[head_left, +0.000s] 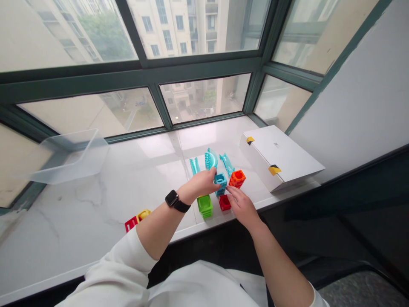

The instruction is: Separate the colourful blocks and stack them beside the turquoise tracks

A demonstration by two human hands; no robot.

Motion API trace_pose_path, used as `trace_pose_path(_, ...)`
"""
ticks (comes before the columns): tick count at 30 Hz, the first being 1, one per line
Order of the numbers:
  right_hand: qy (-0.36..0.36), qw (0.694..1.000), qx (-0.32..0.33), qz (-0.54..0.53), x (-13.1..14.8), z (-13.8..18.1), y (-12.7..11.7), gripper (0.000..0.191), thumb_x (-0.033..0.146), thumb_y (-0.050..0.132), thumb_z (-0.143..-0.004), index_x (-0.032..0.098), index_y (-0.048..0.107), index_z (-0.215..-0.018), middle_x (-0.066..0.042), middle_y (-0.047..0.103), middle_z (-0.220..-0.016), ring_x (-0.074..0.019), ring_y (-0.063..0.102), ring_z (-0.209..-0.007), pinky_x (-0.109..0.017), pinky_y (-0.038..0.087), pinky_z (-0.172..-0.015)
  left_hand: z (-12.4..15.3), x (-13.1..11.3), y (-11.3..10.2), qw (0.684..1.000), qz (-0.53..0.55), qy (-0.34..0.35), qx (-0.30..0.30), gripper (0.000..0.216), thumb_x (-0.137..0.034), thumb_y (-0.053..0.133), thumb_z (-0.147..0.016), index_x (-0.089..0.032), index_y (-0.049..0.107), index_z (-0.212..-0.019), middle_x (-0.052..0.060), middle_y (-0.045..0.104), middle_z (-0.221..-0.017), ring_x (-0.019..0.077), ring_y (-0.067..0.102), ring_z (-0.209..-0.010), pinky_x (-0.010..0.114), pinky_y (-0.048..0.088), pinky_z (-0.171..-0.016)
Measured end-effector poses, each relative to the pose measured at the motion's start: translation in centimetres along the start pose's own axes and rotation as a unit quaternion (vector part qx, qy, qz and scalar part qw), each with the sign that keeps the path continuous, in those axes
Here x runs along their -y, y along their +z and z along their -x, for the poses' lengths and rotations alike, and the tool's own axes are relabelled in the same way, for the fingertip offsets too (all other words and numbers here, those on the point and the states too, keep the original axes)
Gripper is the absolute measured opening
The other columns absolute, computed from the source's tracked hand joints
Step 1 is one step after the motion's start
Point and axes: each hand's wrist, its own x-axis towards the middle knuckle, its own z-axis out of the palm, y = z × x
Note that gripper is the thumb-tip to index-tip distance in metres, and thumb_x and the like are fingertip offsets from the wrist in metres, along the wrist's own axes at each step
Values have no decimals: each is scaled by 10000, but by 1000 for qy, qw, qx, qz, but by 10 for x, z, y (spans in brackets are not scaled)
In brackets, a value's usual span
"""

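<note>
My left hand (203, 184), with a dark watch on its wrist, has its thumb and fingers around a light-blue hollow block (220, 181). My right hand (243, 208) has its fingers stretched toward the lower right side of that block, right over a small red block (225, 203). Whether these fingertips touch either block is hard to make out. An orange block stack (237, 178) stands just right of the blue one. Below my left hand is a green block stack (205, 206). Behind the hands lie a curved clear-blue track piece (211, 158) and two straight blue track pieces (194, 166) (226, 164).
Red and yellow blocks (136, 219) lie by my left forearm. A clear plastic bin (76, 164) stands at the far left. On the right is a white box (284, 155) with yellow-black tape. The white marble sill (128, 170) ends at a front edge near me; windows rise behind.
</note>
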Motion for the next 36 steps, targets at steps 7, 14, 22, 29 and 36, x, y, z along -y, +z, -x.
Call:
trace_pose_path(7, 8, 1000, 3, -6, 1, 1, 0, 450, 408, 456, -1058, 231, 701, -1391, -115, 673, -1439, -307, 611, -1368, -532, 463, -1205, -4, 1, 0, 1000, -6, -3, 18, 509, -528, 643, -873, -208, 542, -1256, 122, 751, -1144, 287, 730, -962, 311, 496, -673)
trace_pose_path(14, 18, 1000, 6, -3, -2, 3, 1, 451, 412, 471, -1052, 225, 699, -1393, -118, 665, -1451, -301, 603, -1378, -526, 461, -1206, -6, 3, 0, 999, -9, 0, 35, 511, -512, 671, -844, -211, 565, -1244, 125, 751, -1147, 288, 726, -968, 324, 513, -719)
trace_pose_path(22, 27, 1000, 2, -6, -2, 2, 2, 440, 417, 495, -1040, 227, 705, -1376, -121, 672, -1439, -308, 612, -1367, -531, 470, -1193, -12, 8, 2, 999, -5, 2, 37, 532, -508, 737, -816, -221, 578, -1235, 101, 754, -1157, 268, 726, -977, 305, 518, -732)
trace_pose_path(29, 13, 1000, -11, 16, 11, 2, 0, 350, 407, 523, -1040, 260, 774, -1234, -102, 712, -1351, -290, 650, -1286, -476, 501, -1151, -17, 10, 2, 999, 13, -7, 32, 544, -519, 768, -788, -217, 590, -1203, 96, 739, -1191, 257, 717, -989, 294, 509, -713)
trace_pose_path(36, 51, 994, 50, 87, 25, -10, 6, 304, 386, 542, -1043, 288, 806, -1159, -89, 626, -1452, -301, 572, -1353, -465, 443, -1175, -21, 13, 5, 999, 23, -4, 27, 510, -503, 766, -776, -226, 581, -1163, 76, 739, -1122, 229, 706, -911, 282, 490, -660)
